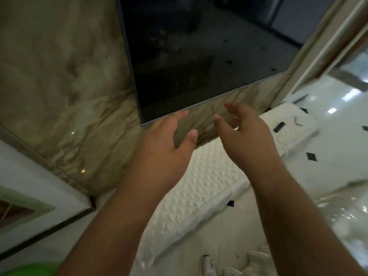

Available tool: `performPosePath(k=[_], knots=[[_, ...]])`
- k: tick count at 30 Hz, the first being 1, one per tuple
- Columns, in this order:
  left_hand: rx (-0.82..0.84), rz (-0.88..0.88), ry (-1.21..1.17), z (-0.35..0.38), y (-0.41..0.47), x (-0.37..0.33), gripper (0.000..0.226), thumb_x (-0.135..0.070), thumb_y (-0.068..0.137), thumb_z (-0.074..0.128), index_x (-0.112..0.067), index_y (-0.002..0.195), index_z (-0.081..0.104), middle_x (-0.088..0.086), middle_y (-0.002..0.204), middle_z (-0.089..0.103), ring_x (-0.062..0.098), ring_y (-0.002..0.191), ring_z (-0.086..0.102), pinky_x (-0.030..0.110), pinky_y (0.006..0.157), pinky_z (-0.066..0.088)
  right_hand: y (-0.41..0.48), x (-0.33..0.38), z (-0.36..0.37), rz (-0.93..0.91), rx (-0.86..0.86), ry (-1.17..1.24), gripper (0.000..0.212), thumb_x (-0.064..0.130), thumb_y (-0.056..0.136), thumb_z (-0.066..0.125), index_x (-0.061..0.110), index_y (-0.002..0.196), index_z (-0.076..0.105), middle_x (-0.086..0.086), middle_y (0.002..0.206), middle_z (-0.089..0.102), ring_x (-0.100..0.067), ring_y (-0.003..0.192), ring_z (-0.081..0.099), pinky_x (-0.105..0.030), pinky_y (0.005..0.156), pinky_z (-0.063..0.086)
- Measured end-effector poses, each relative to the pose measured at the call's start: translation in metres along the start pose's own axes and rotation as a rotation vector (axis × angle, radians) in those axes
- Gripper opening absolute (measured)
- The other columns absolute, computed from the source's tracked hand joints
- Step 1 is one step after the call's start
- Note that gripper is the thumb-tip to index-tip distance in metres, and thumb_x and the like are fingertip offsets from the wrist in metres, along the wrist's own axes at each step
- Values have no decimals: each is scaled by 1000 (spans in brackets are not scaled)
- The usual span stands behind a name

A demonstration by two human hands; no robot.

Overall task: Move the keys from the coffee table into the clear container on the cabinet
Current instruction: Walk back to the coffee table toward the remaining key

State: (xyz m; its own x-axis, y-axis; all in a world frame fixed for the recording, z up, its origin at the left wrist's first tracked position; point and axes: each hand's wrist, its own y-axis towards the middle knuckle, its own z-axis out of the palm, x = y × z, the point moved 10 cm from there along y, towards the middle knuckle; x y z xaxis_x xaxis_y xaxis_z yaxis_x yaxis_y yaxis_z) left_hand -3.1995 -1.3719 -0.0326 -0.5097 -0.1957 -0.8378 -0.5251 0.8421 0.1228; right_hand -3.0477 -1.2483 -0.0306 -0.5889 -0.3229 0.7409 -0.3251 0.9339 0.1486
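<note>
Both bare hands are raised in the middle of the frame, palms turned toward each other, fingers loosely spread and curled, and neither holds anything. The left hand (167,144) sits just below the lower corner of a large dark glossy screen (199,56) that fills the upper centre, mounted on a beige veined marble wall (59,76). The right hand (247,134) is just beside it, toward the right. Beneath them runs a long white cabinet with a quilted, embossed top (199,188), slanting from lower centre to the right edge.

The keys, the coffee table and the clear container cannot be seen anywhere here, so which way the keys lie from either hand, and which hand is nearer, cannot be told. Judging by the empty hands, the next step probably calls for locating the keys first.
</note>
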Motion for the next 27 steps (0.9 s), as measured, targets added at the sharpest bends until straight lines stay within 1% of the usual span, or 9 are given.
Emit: performPosePath(k=[2,4,8,13,17,20,23,25,27], knots=[[29,73,-7,-12,-11,-43,45,-52,91,50,-49,135,41,-19,140,43,5,122,45,35,94,45,-15,18,-45,-1,-82,3,48,55,91,56,40,135,48,16,136,55,3,105,46,-14,71,31],[42,163,0,-21,-23,-81,45,-52,91,49,-49,135,41,-20,141,39,1,122,40,32,93,43,-33,31,-85,-2,-159,13,47,56,90,58,42,134,49,17,135,56,2,105,47,-14,73,32],[91,284,-11,-26,-42,-139,44,-54,91,48,-53,134,38,-23,142,35,-4,116,35,27,86,37,-71,51,-152,7,-283,19,45,55,90,59,42,132,50,16,136,56,1,105,47,-27,86,42],[148,409,-31,-18,-53,-205,42,-56,91,46,-53,132,39,-25,137,37,-5,112,37,26,87,36,-113,60,-247,41,-476,74,38,48,92,61,40,129,54,17,133,58,-5,115,55,-29,87,45],[201,491,-33,1,-59,-253,45,-60,89,44,-53,133,38,-26,138,36,-4,115,37,29,92,38,-140,50,-304,101,-607,124,37,46,92,62,38,127,56,14,132,59,-9,115,57,-42,80,60],[272,538,-11,31,-73,-279,46,-60,90,44,-52,134,36,-27,141,32,-4,119,35,30,95,37,-155,29,-324,144,-640,128,33,45,92,62,40,124,56,22,122,55,-6,113,56,-48,85,58],[323,588,2,61,-87,-304,43,-58,90,45,-51,133,38,-26,141,33,-5,114,35,22,88,32,-163,3,-346,178,-680,123,29,47,91,63,44,119,54,22,120,56,-1,108,55,-39,90,55],[344,616,6,79,-93,-318,43,-57,91,45,-51,133,39,-26,141,33,-6,114,35,17,84,28,-167,-14,-361,191,-705,108,26,49,91,62,48,115,53,24,119,57,3,103,54,-24,83,47],[357,646,10,92,-97,-329,43,-56,91,45,-50,134,40,-27,141,33,-6,119,34,17,88,28,-170,-27,-373,197,-727,104,26,52,90,61,49,115,53,30,111,54,6,98,54,-20,77,41]])
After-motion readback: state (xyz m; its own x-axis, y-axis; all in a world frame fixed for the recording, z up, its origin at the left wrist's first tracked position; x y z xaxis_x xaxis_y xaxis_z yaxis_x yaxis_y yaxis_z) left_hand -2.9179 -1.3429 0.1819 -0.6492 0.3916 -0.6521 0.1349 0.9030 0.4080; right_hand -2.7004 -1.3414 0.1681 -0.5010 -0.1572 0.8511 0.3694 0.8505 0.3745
